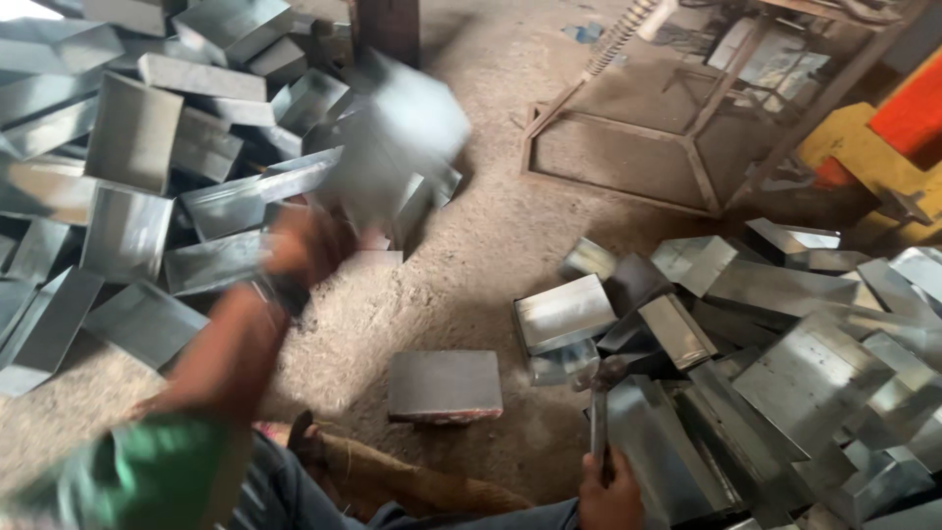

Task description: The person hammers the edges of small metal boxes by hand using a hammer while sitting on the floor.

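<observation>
**Desk:** What is in the worker's hands?

**Photographer:** The left hand (299, 245), badly blurred, is stretched out toward a folded sheet-metal box (397, 147) that shows as a grey smear above the dirt floor (471, 265), at the edge of the left-hand heap. I cannot tell whether the fingers are closed on it or open. The right hand (610, 491), at the bottom edge of the frame, is wrapped tight around the handle of a hammer (599, 412), its head pointing up and away from the body.

**Desk:** And around them?

**Photographer:** Just ahead of the knees, a dark flat metal block (444, 385) lies on the floor between the two hands. To the left, a large pile of finished boxes (128, 157), shiny and tumbled at all angles. To the right, a second pile of bent metal sheets (785, 334), some flat, some folded, lying just beside the hammer. A green sleeve (147, 471) covers the left upper arm. Farther back stands a rusty angle-iron frame (687, 147), with a yellow and orange machine base (883, 137) at the far right.
</observation>
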